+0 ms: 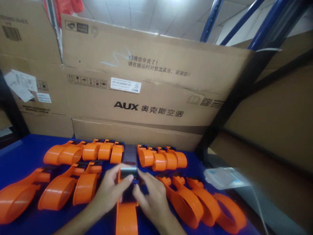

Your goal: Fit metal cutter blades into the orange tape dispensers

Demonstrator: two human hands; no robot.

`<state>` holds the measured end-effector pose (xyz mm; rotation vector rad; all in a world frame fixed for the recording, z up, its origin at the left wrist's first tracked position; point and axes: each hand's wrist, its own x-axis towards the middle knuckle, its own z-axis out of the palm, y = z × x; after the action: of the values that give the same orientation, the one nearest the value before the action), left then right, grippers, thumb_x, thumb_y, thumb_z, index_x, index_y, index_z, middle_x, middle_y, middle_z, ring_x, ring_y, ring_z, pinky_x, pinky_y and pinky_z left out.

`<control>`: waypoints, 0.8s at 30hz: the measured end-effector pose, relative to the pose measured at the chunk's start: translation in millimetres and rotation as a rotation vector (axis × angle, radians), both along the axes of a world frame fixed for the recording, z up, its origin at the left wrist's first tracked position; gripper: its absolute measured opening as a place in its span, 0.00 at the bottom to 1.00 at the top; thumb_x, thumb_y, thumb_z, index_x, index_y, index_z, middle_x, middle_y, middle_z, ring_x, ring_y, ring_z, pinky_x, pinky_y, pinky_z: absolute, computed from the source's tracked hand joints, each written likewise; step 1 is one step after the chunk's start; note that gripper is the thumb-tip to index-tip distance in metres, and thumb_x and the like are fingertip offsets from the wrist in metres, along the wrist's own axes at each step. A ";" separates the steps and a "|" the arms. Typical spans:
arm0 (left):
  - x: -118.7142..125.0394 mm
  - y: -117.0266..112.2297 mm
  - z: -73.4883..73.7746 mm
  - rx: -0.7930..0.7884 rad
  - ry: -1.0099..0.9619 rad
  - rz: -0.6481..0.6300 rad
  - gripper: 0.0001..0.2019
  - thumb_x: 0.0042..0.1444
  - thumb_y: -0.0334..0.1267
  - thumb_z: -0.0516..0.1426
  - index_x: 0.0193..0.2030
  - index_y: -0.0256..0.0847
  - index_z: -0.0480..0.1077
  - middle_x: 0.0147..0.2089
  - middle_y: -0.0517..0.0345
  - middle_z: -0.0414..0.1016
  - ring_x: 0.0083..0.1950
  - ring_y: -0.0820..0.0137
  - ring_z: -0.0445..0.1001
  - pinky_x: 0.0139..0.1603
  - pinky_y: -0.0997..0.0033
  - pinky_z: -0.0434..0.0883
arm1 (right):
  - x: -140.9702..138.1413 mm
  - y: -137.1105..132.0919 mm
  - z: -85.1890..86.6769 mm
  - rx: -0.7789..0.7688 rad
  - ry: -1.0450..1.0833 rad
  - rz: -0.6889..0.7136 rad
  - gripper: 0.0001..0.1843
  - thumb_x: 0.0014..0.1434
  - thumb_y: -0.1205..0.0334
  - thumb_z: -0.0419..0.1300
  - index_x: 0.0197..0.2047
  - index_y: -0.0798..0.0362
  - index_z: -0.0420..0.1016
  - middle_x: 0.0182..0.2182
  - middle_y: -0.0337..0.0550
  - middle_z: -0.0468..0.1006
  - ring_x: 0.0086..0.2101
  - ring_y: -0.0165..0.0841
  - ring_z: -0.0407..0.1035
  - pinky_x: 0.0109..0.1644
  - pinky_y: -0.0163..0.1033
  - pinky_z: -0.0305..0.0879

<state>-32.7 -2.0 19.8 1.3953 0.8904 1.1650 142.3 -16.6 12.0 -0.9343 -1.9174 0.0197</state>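
An orange tape dispenser (126,218) with a broad curved band and a dark head stands in front of me, between my hands. Across its head lies a shiny greyish roller (126,172). My left hand (113,184) is closed around the head's left side, its thumb resting on the roller. From the right, my right hand (150,192) grips the same head with thumb and bent fingers. Its fingertips are partly hidden behind the head. Just beyond is a dark upright strip (130,155); whether it joins the dispenser I cannot tell.
Several more orange dispensers (89,151) lie in rows on the blue surface (31,147), left and right (188,209). Large cardboard (156,85) walls the back. A dark rack post (220,101) slants at the right, near a clear plastic packet (226,178) and a white cable (259,205).
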 end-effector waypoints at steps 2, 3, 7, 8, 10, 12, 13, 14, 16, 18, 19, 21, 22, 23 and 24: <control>-0.3 -1.1 0.4 -0.011 0.005 -0.010 0.17 0.59 0.51 0.62 0.49 0.41 0.73 0.30 0.62 0.73 0.16 0.79 0.64 0.15 0.78 0.61 | -0.3 -1.1 -0.7 -0.051 0.057 0.037 0.19 0.63 0.68 0.58 0.58 0.54 0.71 0.36 0.46 0.81 0.33 0.37 0.76 0.39 0.40 0.75; -0.5 -1.5 0.7 -0.015 0.006 -0.019 0.18 0.60 0.51 0.62 0.49 0.41 0.73 0.30 0.61 0.74 0.16 0.78 0.64 0.15 0.78 0.61 | -0.6 -1.7 -0.8 -0.071 0.086 0.051 0.19 0.63 0.69 0.58 0.57 0.53 0.71 0.37 0.46 0.81 0.34 0.36 0.77 0.40 0.39 0.75; -1.5 -1.7 3.0 -0.017 -0.010 -0.040 0.17 0.61 0.50 0.61 0.50 0.41 0.72 0.30 0.60 0.75 0.16 0.78 0.64 0.15 0.78 0.61 | -1.8 -2.5 -0.1 -0.127 0.133 0.075 0.17 0.63 0.68 0.57 0.55 0.53 0.73 0.37 0.45 0.82 0.35 0.36 0.77 0.40 0.39 0.76; -1.6 -1.5 3.8 -0.014 -0.015 -0.041 0.17 0.61 0.50 0.61 0.50 0.41 0.73 0.30 0.60 0.75 0.16 0.78 0.63 0.15 0.78 0.61 | -2.1 -2.3 0.2 -0.142 0.135 0.077 0.17 0.63 0.68 0.57 0.55 0.53 0.73 0.37 0.45 0.82 0.35 0.36 0.77 0.40 0.39 0.76; -1.8 -1.2 5.3 -0.005 -0.026 -0.040 0.16 0.60 0.49 0.62 0.49 0.41 0.73 0.30 0.60 0.76 0.16 0.79 0.63 0.15 0.79 0.60 | -3.1 -2.1 1.1 -0.162 0.146 0.081 0.16 0.63 0.68 0.56 0.54 0.53 0.74 0.36 0.45 0.81 0.34 0.36 0.77 0.39 0.39 0.76; -2.2 -1.3 6.3 0.008 -0.041 -0.038 0.15 0.60 0.47 0.62 0.49 0.40 0.74 0.29 0.60 0.76 0.16 0.79 0.62 0.16 0.79 0.59 | -4.5 -3.0 2.4 -0.174 0.169 0.081 0.17 0.63 0.68 0.56 0.54 0.53 0.75 0.35 0.45 0.81 0.33 0.36 0.77 0.39 0.38 0.76; -2.7 -1.6 6.5 0.010 -0.052 -0.037 0.15 0.59 0.46 0.63 0.49 0.40 0.75 0.29 0.60 0.76 0.16 0.79 0.61 0.16 0.79 0.59 | -5.3 -3.8 3.4 -0.178 0.186 0.084 0.17 0.63 0.67 0.56 0.54 0.53 0.75 0.35 0.45 0.82 0.33 0.37 0.78 0.39 0.39 0.76; -3.3 -1.9 6.6 0.007 -0.064 -0.038 0.16 0.58 0.46 0.64 0.48 0.40 0.75 0.28 0.61 0.76 0.16 0.79 0.60 0.16 0.79 0.60 | -5.8 -4.7 4.7 -0.190 0.207 0.084 0.16 0.63 0.66 0.57 0.54 0.52 0.76 0.35 0.45 0.82 0.33 0.37 0.78 0.39 0.38 0.76; -4.8 -2.4 6.2 -0.024 -0.100 -0.047 0.16 0.58 0.45 0.64 0.49 0.39 0.75 0.23 0.63 0.73 0.15 0.79 0.59 0.16 0.79 0.59 | -5.8 -5.6 8.5 -0.235 0.309 0.073 0.12 0.66 0.63 0.55 0.48 0.52 0.78 0.32 0.44 0.82 0.31 0.36 0.77 0.37 0.37 0.76; -6.3 -2.0 5.5 -0.070 -0.139 -0.064 0.16 0.58 0.45 0.63 0.49 0.38 0.74 0.18 0.66 0.69 0.13 0.78 0.58 0.15 0.79 0.58 | -3.7 -3.9 12.9 -0.289 0.459 0.035 0.15 0.70 0.59 0.50 0.41 0.52 0.77 0.30 0.44 0.81 0.28 0.34 0.77 0.34 0.36 0.75; -6.9 -1.2 5.0 -0.085 -0.156 -0.073 0.16 0.59 0.45 0.62 0.49 0.37 0.74 0.16 0.66 0.68 0.12 0.78 0.58 0.15 0.79 0.56 | -2.0 -1.8 14.7 -0.315 0.524 0.006 0.17 0.71 0.57 0.48 0.39 0.53 0.76 0.29 0.44 0.81 0.27 0.34 0.76 0.33 0.36 0.75; -7.7 1.6 3.8 -0.092 -0.179 -0.064 0.16 0.59 0.45 0.62 0.49 0.37 0.73 0.16 0.64 0.70 0.11 0.78 0.58 0.14 0.79 0.55 | 2.1 3.9 16.6 -0.361 0.554 -0.063 0.18 0.71 0.54 0.49 0.38 0.53 0.75 0.29 0.43 0.81 0.25 0.33 0.75 0.31 0.35 0.73; -7.9 3.6 3.0 -0.090 -0.184 -0.047 0.16 0.59 0.46 0.62 0.48 0.37 0.73 0.17 0.63 0.71 0.11 0.78 0.59 0.14 0.79 0.55 | 4.1 7.1 16.3 -0.384 0.507 -0.102 0.18 0.71 0.53 0.50 0.37 0.53 0.74 0.27 0.42 0.80 0.24 0.33 0.74 0.29 0.34 0.71; -8.1 5.7 2.2 -0.092 -0.190 -0.026 0.16 0.58 0.46 0.62 0.48 0.37 0.73 0.17 0.62 0.72 0.11 0.78 0.59 0.14 0.79 0.56 | 5.9 10.1 15.2 -0.406 0.430 -0.145 0.17 0.70 0.53 0.51 0.35 0.53 0.74 0.25 0.41 0.78 0.22 0.32 0.73 0.27 0.33 0.68; -8.3 7.8 1.3 -0.103 -0.198 -0.004 0.17 0.58 0.47 0.62 0.47 0.37 0.73 0.18 0.61 0.73 0.11 0.78 0.59 0.14 0.78 0.56 | 7.3 12.7 13.4 -0.424 0.333 -0.187 0.16 0.69 0.54 0.52 0.34 0.53 0.73 0.24 0.39 0.77 0.22 0.32 0.72 0.26 0.32 0.66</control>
<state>-41.0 5.9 21.1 1.1762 0.7944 1.2140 149.6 -3.9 25.4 -1.2988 -1.5358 0.4591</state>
